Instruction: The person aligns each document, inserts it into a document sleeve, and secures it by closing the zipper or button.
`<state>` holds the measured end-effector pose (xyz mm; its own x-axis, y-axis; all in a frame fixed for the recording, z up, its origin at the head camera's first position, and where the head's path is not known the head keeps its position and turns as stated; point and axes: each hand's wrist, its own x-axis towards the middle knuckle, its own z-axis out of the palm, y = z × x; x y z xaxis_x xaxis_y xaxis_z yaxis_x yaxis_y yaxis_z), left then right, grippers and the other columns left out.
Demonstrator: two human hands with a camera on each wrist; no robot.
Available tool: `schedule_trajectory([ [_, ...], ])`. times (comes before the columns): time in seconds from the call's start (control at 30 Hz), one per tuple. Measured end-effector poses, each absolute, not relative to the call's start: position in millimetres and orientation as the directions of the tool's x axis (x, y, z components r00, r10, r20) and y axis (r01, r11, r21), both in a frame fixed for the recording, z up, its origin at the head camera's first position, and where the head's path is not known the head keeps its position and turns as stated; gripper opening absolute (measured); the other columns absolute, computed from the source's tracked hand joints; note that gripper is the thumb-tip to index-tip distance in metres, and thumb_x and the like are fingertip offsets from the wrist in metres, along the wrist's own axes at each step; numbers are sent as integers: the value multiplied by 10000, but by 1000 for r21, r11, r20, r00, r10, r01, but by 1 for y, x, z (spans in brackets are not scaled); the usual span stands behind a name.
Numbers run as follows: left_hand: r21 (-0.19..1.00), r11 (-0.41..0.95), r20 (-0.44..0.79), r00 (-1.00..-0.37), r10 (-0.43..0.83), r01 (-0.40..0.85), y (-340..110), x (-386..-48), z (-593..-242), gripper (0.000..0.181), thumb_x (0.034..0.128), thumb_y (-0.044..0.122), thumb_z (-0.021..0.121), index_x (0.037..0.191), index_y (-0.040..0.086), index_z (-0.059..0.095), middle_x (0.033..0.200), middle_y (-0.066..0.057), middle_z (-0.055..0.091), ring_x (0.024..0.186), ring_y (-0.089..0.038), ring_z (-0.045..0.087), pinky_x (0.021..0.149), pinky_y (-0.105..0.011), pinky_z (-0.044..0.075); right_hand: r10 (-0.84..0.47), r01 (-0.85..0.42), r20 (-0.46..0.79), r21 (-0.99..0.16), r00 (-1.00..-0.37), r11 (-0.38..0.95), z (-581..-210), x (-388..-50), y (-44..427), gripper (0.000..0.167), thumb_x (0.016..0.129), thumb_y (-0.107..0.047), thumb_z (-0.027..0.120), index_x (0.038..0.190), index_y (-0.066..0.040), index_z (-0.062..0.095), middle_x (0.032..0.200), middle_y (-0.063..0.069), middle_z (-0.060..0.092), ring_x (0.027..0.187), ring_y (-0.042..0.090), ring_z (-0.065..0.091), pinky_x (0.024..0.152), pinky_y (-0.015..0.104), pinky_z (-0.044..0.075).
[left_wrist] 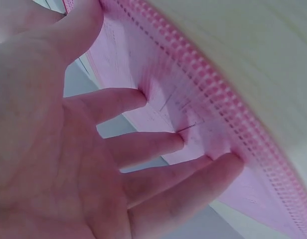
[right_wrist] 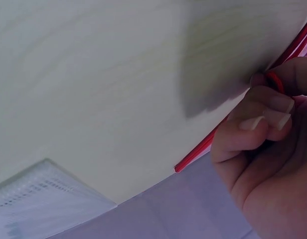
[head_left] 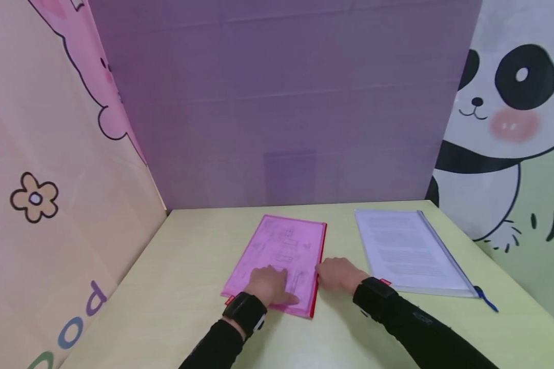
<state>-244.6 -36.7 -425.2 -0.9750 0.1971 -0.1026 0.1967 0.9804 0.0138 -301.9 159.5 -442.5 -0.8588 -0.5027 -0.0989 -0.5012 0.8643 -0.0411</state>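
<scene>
A pink translucent zip pouch (head_left: 286,238) with printed sheets inside lies flat on the table, its red zipper edge (head_left: 322,242) to the right. My left hand (head_left: 266,286) rests on the lower part of the pouch. In the left wrist view, the extended fingertips (left_wrist: 233,162) press on its surface close to the textured pink border (left_wrist: 213,77). At the red edge, my right hand (head_left: 339,274) pinches a small red zipper pull (right_wrist: 275,81) between thumb and curled fingers. Part of the pull is hidden by those fingers.
To the right lies a clear whitish zip pouch (head_left: 392,241) holding printed paper, with a dark blue pull cord (head_left: 488,301) at its near right corner. A purple curtain (head_left: 281,102) closes the back of the pale table (head_left: 184,266); printed cloth panels (head_left: 87,205) flank it.
</scene>
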Motion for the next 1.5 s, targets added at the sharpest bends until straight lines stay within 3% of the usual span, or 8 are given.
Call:
schedule_trajectory([
  [0.33, 14, 979, -75, -976, 204, 204, -36, -241, -425, 652, 766, 665, 779, 1151, 147, 693, 677, -11, 525, 662, -180, 502, 644, -333, 457, -517, -519, -91, -8, -851, 855, -448, -296, 157, 167, 994, -230, 641, 869, -122, 661, 693, 6, 498, 655, 180, 490, 672, 329, 435],
  [0.57, 6, 978, -69, -975, 211, 211, -37, -242, -425, 668, 776, 651, 781, 1198, 141, 690, 673, -12, 514, 658, -180, 503, 628, -323, 443, -549, -550, -90, -17, -831, 835, -447, -281, 155, 202, 991, -224, 637, 805, -148, 617, 657, -7, 475, 608, 166, 459, 630, 319, 410],
  [0.77, 20, 978, -61, -977, 206, 206, -37, -241, -425, 625, 773, 643, 788, 1133, 143, 684, 683, -14, 511, 659, -180, 504, 615, -326, 449, -568, -569, -83, -20, -819, 822, -444, -271, 155, 191, 986, -219, 646, 811, -149, 619, 661, -9, 478, 608, 164, 457, 629, 318, 411],
  [0.87, 31, 984, -59, -982, 178, 177, -36, -239, -426, 662, 759, 654, 792, 1166, 144, 679, 789, -57, 573, 746, -223, 554, 655, -375, 514, -578, -579, -84, -19, -812, 815, -443, -272, 155, 204, 984, -211, 639, 792, -156, 602, 654, -18, 470, 602, 155, 449, 620, 315, 409],
  [1.03, 92, 986, -67, -987, 148, 142, -36, -239, -428, 787, 754, 683, 777, 1296, 126, 649, 1164, -161, 624, 1022, -317, 574, 833, -550, 540, -569, -566, -100, -60, -816, 823, -442, -277, 158, 216, 982, -200, 633, 774, -173, 583, 651, -26, 460, 605, 145, 444, 623, 317, 400],
  [1.27, 242, 956, -130, -971, 200, 165, -44, -251, -433, 791, 767, 596, 818, 1376, 129, 627, 1413, -203, 503, 1183, -377, 520, 928, -551, 499, -536, -527, -120, -100, -836, 844, -444, -286, 161, 153, 984, -209, 642, 836, -172, 631, 685, -8, 502, 638, 161, 478, 654, 325, 406],
  [1.37, 217, 960, -131, -969, 208, 177, -44, -251, -433, 814, 773, 587, 819, 1421, 148, 597, 1431, -188, 513, 1192, -381, 539, 966, -533, 484, -531, -523, -120, -94, -839, 847, -444, -291, 161, 151, 992, -212, 631, 847, -172, 638, 688, -9, 504, 644, 159, 482, 663, 327, 408],
  [1.5, 138, 972, -70, -977, 201, 190, -39, -248, -436, 857, 763, 664, 783, 1388, 103, 610, 1284, -187, 593, 1045, -359, 606, 889, -484, 530, -534, -524, -116, -105, -837, 845, -443, -298, 162, 165, 994, -199, 629, 833, -164, 634, 683, -8, 506, 639, 157, 483, 669, 331, 411],
])
